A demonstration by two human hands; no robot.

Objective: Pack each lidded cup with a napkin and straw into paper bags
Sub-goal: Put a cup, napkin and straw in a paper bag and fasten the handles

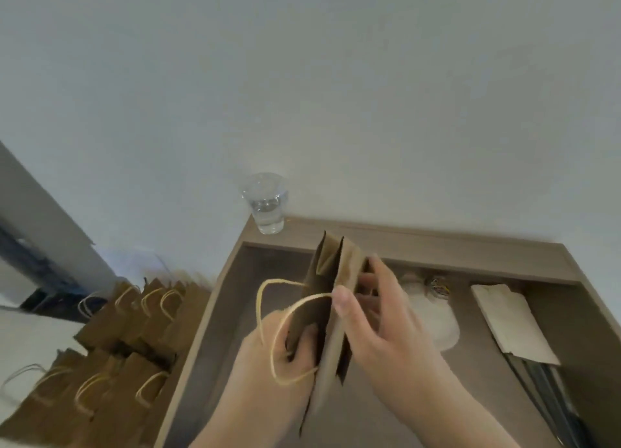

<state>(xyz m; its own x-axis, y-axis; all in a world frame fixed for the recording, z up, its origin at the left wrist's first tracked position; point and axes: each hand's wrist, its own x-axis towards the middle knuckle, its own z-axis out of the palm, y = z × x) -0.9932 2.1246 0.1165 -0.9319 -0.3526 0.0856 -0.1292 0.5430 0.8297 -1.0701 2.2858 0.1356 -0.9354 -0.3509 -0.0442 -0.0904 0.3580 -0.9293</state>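
Head view: brown kraft-paper bag point(347, 269), matt & creased, folded near flat w/ its side pleats showing as two sharp points at the top. It is held up edge-on over the bench point(437, 249), approx. mid-frame, not touching it. Two pale twisted-paper cord handles point(258, 299) loop out from the bag's lower left, thin & stiff, one arching over the left hand. Left hand point(268, 357) grips the bag's near end from the left, fingers curled in round the edge of the darker panel. Right hand point(376, 316) pinches the bag from the right: thumb flat on the lighter front panel, fingers bent behind it, partly blurred. Both hands are closed on the paper, neither spread. Bench is smooth grey-brown board w/ a raised lip round a sunken top. On the lip at the back left corner stands a clear plastic cup point(265, 205), tapered, lidded, w/ water in it, up against the pale plain wall point(336, 94). Right of the hands, in the sunken part, sits a soft white crumpled lump point(437, 323). Further right is a flat rectangular stack of white napkins point(510, 323), lying over long dark glossy strips point(544, 394) too blurred to name. Left of the bench & lower down, other bags point(127, 330) of the same brown paper stand in approx. two rows, cord loops sticking up.
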